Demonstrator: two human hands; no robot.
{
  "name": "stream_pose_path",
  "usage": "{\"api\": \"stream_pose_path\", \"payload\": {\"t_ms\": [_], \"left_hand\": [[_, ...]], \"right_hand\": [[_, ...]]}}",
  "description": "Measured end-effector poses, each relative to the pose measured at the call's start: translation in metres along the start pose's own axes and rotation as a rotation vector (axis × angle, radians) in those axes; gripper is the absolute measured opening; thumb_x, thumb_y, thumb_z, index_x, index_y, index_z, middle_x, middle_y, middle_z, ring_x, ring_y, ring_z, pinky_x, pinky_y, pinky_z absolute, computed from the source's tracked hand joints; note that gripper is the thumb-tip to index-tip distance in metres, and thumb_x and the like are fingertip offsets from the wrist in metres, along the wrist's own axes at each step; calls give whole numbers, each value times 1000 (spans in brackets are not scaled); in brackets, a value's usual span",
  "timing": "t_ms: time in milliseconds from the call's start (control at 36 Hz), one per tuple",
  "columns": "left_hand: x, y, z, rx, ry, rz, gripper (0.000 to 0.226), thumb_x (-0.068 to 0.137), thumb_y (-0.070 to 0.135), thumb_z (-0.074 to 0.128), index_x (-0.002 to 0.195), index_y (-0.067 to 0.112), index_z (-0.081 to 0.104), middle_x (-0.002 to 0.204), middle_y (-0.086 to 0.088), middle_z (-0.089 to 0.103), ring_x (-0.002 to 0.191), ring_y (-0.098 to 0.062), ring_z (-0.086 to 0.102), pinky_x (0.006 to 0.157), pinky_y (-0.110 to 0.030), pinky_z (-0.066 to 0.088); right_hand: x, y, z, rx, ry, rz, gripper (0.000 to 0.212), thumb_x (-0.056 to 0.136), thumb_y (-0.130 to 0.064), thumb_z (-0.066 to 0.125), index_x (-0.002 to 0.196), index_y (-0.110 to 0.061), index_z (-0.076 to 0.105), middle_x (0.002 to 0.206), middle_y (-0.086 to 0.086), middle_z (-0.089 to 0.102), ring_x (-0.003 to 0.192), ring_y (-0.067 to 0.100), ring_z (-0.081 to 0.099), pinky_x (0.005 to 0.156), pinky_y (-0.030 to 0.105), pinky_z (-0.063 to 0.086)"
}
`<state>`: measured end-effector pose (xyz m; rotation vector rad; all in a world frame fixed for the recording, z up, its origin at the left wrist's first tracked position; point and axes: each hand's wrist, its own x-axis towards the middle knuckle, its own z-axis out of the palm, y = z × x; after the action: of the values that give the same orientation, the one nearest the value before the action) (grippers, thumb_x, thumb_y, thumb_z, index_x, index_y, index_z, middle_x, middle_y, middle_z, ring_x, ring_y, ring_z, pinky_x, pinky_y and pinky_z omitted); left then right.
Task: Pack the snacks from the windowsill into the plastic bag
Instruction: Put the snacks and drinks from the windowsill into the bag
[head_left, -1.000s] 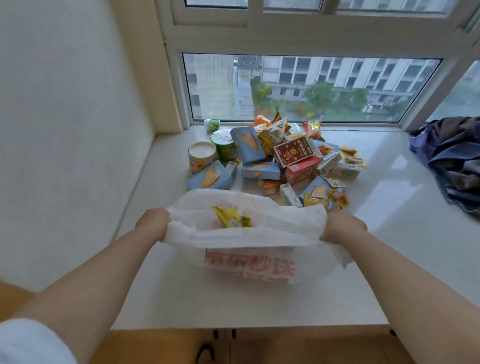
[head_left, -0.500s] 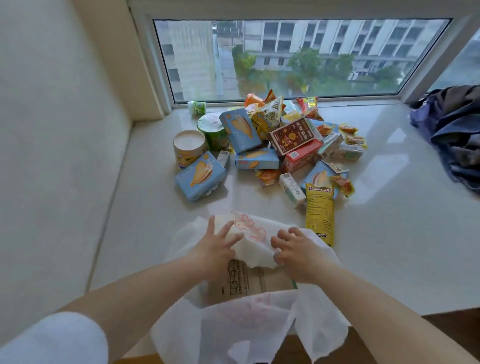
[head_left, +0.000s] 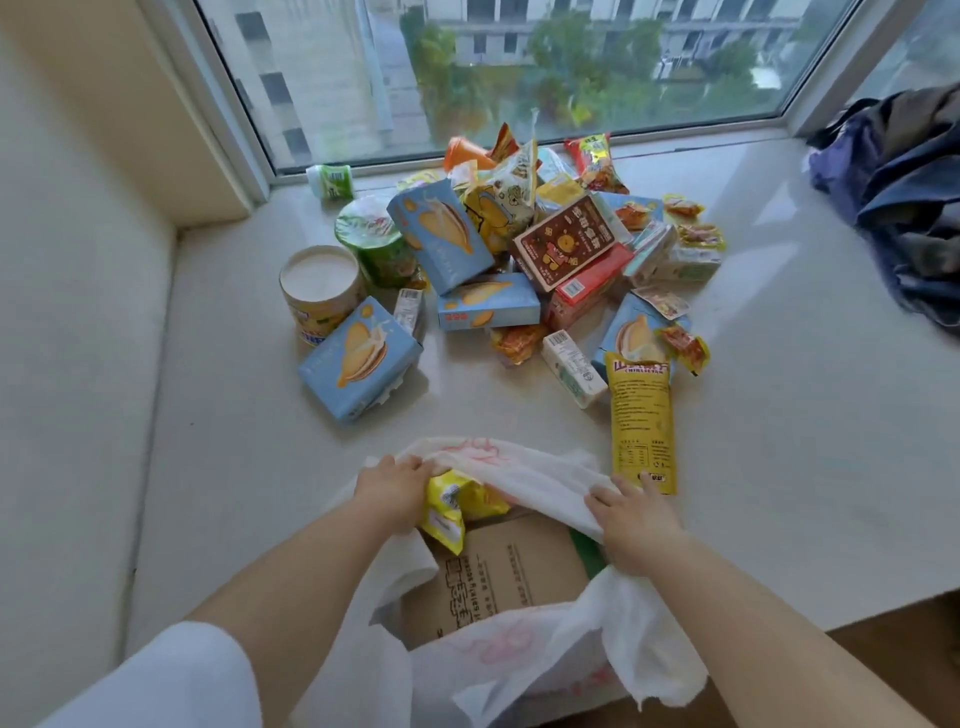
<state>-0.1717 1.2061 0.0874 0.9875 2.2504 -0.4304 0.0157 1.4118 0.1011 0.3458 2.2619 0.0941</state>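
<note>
Plastic bag hides most of a brown box inside.

White red-printed plastic bag, yellow packet, pale-blue boxes

The snack pile sits at upper centre on the windowsill, a heap of clothes at upper right. The plastic bag lies at lower centre, a cardboard box and packet inside it.
</note>
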Motion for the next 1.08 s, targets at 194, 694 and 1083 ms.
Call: {"api": "stream_pose_path", "payload": {"t_ms": [194, 694, 1083], "left_hand": [[43, 18, -61, -671, 212, -252, 21, 88, 21, 43, 91, 13, 62, 101, -6, 54, 93, -27, 56, 78, -34, 46], [193, 83, -119, -1312, 195, -581, 80, 81, 52, 66, 138, 5, 36, 138, -14, 47, 122, -32, 50, 94, -38, 44], [206, 103, -121, -1536, 175, -712, 67, 73, 41, 77, 123, 4, 52, 119, -12, 59, 106, -28, 61, 91, -35, 51]], "right_hand": [[37, 26, -57, 450, 210, 44, 47, 93, -49, 36, 127, -25, 57, 131, -2, 56, 115, 19, 52, 89, 33, 46], [163, 65, -99, 553, 324, 284, 54, 87, -39, 60, 128, -8, 43, 128, 11, 48, 118, 28, 48, 92, 36, 42], [162, 63, -92, 892, 207, 400, 45, 84, -33, 61, 119, -9, 47, 120, 13, 57, 109, 32, 57, 73, 31, 42]]}}
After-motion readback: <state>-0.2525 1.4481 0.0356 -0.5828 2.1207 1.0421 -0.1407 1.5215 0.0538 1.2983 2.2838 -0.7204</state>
